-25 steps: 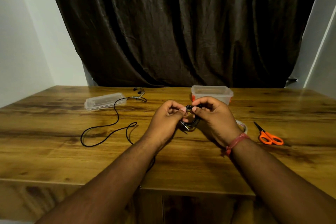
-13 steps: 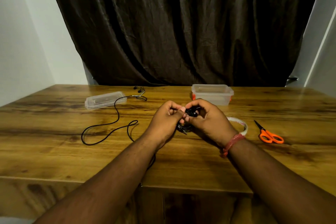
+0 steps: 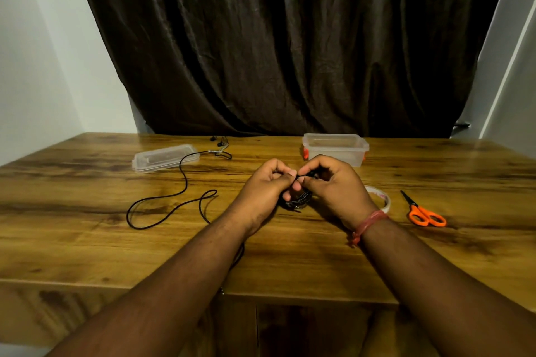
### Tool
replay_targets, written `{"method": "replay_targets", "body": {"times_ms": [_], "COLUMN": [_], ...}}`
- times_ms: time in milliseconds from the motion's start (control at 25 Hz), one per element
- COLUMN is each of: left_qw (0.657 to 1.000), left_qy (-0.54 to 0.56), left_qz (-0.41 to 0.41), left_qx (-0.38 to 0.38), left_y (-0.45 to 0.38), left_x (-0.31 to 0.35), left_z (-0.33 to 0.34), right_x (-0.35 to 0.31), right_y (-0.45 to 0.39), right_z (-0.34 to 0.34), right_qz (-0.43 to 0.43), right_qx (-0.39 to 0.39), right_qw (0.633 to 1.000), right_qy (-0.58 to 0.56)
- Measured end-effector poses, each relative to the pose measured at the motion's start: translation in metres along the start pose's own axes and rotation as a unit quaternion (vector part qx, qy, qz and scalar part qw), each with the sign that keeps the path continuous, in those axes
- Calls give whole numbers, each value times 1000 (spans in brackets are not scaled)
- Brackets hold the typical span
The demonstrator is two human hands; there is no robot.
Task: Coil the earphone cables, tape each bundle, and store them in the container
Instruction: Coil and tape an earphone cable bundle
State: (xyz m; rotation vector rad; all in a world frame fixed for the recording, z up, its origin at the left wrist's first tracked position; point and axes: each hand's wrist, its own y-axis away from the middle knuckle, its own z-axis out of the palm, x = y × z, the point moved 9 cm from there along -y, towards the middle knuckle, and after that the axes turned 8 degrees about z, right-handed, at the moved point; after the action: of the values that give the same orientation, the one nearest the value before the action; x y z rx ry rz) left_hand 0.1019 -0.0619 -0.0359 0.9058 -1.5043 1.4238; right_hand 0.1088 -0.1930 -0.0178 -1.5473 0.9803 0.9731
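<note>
A small coil of black earphone cable (image 3: 300, 198) is held just above the middle of the wooden table (image 3: 87, 240), between two hands that meet over it. The left hand (image 3: 265, 185) has its fingers curled around the bundle's left side, and the right hand (image 3: 333, 182) pinches the strands at the top with thumb and fingertips. Compared with a second ago, the hands have drawn closer together and less of the coil shows, which suggests this bundle is being tightened and is close to ready for taping. A second earphone cable (image 3: 174, 197) lies uncoiled toward the left side of the table, its earbuds near the far edge. A roll of tape (image 3: 381, 198) sits just right of the right wrist, with orange scissors (image 3: 423, 213) farther right. The open container (image 3: 335, 148) stands near the far edge behind the hands, and its lid (image 3: 165, 157) lies at the far left.
</note>
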Motion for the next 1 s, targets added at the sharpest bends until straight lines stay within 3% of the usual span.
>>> {"method": "replay_targets", "body": {"times_ms": [280,760,920,1000], "left_qw": [995,989,985,983], "left_qy": [94,129,157,167], "left_qz": [-7,-59,-77,-71], "left_qx": [18,-27,0,23], "left_y": [2,0,2,2], "left_x": [-1,-13,-15,-12], "left_z": [0,9,6,2], "right_x": [6,7,8,7], "right_y": [0,-3,-4,-4], "right_z": [7,1,2,-7], "right_qz": [37,26,30,20], "right_qx": [-37,-6,-22,21], "right_qw": [984,995,996,1000], "right_qy": [-172,-91,-82,4]}}
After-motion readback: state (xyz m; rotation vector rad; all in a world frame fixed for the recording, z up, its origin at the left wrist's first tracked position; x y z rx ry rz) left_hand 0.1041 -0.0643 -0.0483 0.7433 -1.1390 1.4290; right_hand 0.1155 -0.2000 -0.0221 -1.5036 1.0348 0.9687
